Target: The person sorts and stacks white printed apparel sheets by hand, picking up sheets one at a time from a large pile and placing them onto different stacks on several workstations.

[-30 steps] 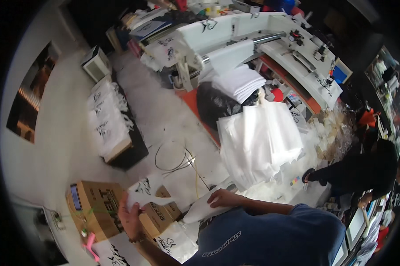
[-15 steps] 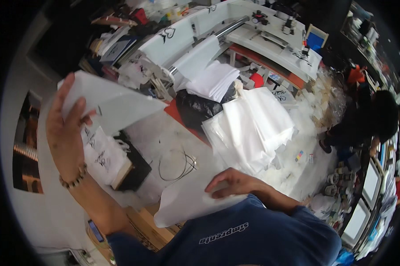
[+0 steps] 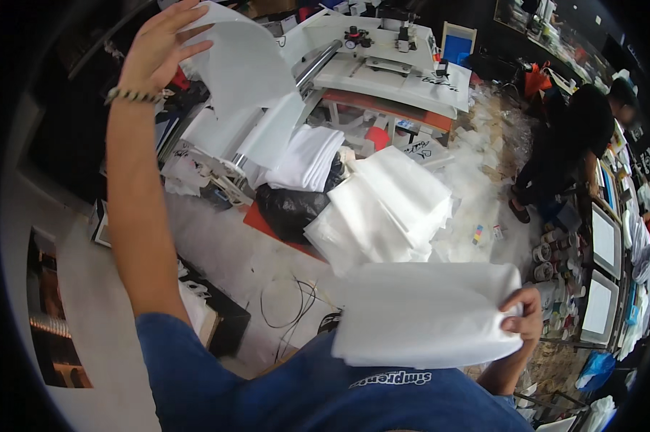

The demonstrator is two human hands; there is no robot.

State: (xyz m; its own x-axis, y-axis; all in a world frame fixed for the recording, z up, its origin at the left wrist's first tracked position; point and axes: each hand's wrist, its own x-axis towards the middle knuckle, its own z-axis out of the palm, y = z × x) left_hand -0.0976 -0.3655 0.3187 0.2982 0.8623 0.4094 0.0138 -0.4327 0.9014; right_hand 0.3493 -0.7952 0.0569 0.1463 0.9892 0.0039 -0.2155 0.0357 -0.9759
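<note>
My left hand [image 3: 159, 54] is raised at the upper left, its fingers on a thin translucent white sheet [image 3: 240, 65] that curls down over the machine's roller area. My right hand [image 3: 523, 317], low at the right, grips the right edge of a white, cloth-like bundle of sheets [image 3: 418, 313] in front of my body, thumb and fingers curled on it.
A white machine [image 3: 368, 79] with a steel roller stands ahead. Before it lie folded white cloths [image 3: 300, 162], a black bag [image 3: 289, 212] and loose white sheets [image 3: 382, 201]. A co-worker [image 3: 577, 137] bends over a cluttered bench at right. Cables [image 3: 289, 309] lie on the floor at lower centre.
My left hand has risen with the thin sheet. My right hand has moved rightward with the white material, which now shows as a wide bundle. The view has shifted, showing more of the right-hand bench.
</note>
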